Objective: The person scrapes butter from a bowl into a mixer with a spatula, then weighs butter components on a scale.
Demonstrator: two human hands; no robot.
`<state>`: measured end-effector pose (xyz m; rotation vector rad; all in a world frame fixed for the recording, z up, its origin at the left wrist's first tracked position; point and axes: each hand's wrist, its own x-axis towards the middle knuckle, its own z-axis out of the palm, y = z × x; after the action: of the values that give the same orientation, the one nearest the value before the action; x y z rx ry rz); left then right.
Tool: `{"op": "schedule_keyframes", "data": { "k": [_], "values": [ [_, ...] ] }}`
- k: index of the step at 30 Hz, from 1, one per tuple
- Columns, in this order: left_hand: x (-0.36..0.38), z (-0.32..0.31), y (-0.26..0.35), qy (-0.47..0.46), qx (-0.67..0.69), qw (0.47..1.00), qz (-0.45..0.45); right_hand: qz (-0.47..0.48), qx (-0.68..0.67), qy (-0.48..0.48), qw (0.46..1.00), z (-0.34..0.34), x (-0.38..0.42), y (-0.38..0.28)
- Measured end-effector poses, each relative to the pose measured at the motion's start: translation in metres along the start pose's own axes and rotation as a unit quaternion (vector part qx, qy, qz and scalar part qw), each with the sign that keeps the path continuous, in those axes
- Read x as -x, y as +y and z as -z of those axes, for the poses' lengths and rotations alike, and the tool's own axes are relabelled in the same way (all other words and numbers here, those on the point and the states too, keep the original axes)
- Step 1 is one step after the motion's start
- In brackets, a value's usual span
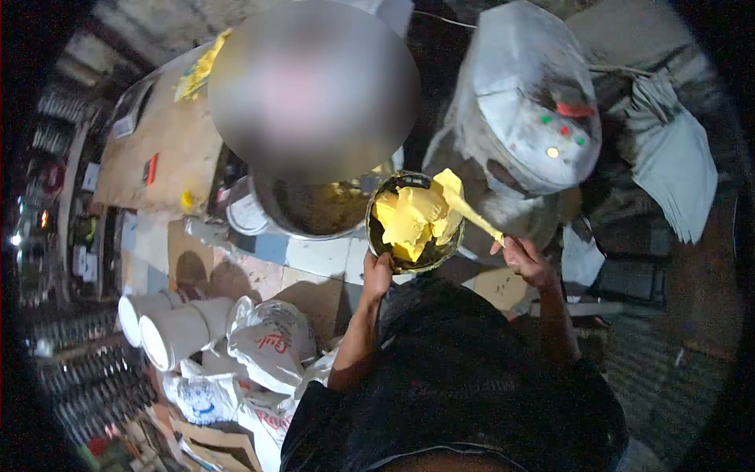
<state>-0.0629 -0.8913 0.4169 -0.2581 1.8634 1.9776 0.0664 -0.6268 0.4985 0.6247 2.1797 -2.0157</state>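
My left hand [377, 275] grips the near left rim of a dark round bowl [431, 263], tilted toward me. Large lumps of a yellow, butter-like fat [410, 220] fill much of the bowl. In my right hand [525, 261] is the handle of a spatula [476, 219], its head thickly coated in the same yellow fat. That head lies over the right side of the bowl, against the lumps. Just beyond the bowl stands a large round mixing tub [314, 233] with brown material inside.
A machine with coloured buttons [543, 118] stands at the upper right. A wooden table [149, 169] is at the left. White buckets [179, 334] and printed white sacks [271, 338] sit on the floor at lower left. A blurred oval covers the upper middle.
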Motion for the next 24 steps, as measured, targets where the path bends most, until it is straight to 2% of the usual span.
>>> {"op": "schedule_keyframes", "data": {
  "k": [1,2,3,4,5,6,7,8,10,13,14,15,16,18,19,20,22,24],
  "values": [
    [-0.002,-0.010,-0.005,-0.043,0.009,0.999,0.022,0.077,0.048,0.032,0.995,0.003,0.006,0.019],
    [-0.001,-0.017,-0.011,-0.080,0.019,0.995,0.048,0.065,0.054,0.039,0.996,0.023,0.017,0.028],
    [-0.006,-0.017,-0.023,-0.128,-0.089,0.984,0.084,-0.009,0.151,-0.016,0.988,0.036,0.024,0.012],
    [-0.017,-0.023,-0.065,-0.094,-0.085,0.985,0.120,-0.075,0.241,-0.074,0.965,0.046,0.026,0.004],
    [-0.016,-0.032,-0.075,-0.100,-0.068,0.989,0.084,-0.070,0.173,-0.084,0.979,0.059,0.029,0.024],
    [-0.013,-0.045,-0.076,-0.106,-0.053,0.992,0.047,-0.066,0.168,-0.085,0.980,0.067,0.026,0.028],
    [-0.008,-0.055,-0.076,-0.118,-0.026,0.992,0.045,-0.114,0.187,-0.102,0.970,0.075,0.024,0.033],
    [-0.007,-0.067,-0.079,-0.100,-0.069,0.988,0.093,-0.164,0.205,-0.120,0.957,0.084,0.023,0.039],
    [-0.004,-0.088,-0.086,-0.089,-0.137,0.984,0.070,-0.156,0.212,-0.131,0.956,0.108,0.017,0.066],
    [-0.011,-0.112,-0.122,-0.082,-0.101,0.986,0.108,-0.135,0.234,-0.168,0.948,0.141,0.003,0.090],
    [-0.012,-0.117,-0.134,-0.086,-0.179,0.980,-0.002,-0.123,0.246,-0.190,0.942,0.149,-0.003,0.097],
    [-0.011,-0.123,-0.137,-0.072,-0.157,0.984,0.038,-0.109,0.201,-0.203,0.952,0.160,-0.009,0.118],
    [-0.011,-0.130,-0.142,-0.057,-0.132,0.987,0.076,-0.112,0.194,-0.209,0.952,0.164,-0.014,0.110],
    [-0.019,-0.136,-0.162,-0.052,-0.141,0.985,0.090,-0.163,0.253,-0.264,0.917,0.173,-0.023,0.095],
    [-0.020,-0.138,-0.168,-0.053,-0.145,0.983,0.098,-0.169,0.258,-0.257,0.916,0.177,-0.030,0.115],
    [-0.020,-0.140,-0.173,-0.049,-0.148,0.983,0.100,-0.169,0.255,-0.262,0.915,0.188,-0.033,0.132],
    [-0.022,-0.145,-0.183,-0.050,-0.099,0.991,0.079,-0.114,0.301,-0.270,0.907,0.190,-0.041,0.114],
    [-0.028,-0.145,-0.190,-0.062,-0.150,0.985,0.051,-0.123,0.313,-0.286,0.897,0.186,-0.054,0.108]
  ]
}}
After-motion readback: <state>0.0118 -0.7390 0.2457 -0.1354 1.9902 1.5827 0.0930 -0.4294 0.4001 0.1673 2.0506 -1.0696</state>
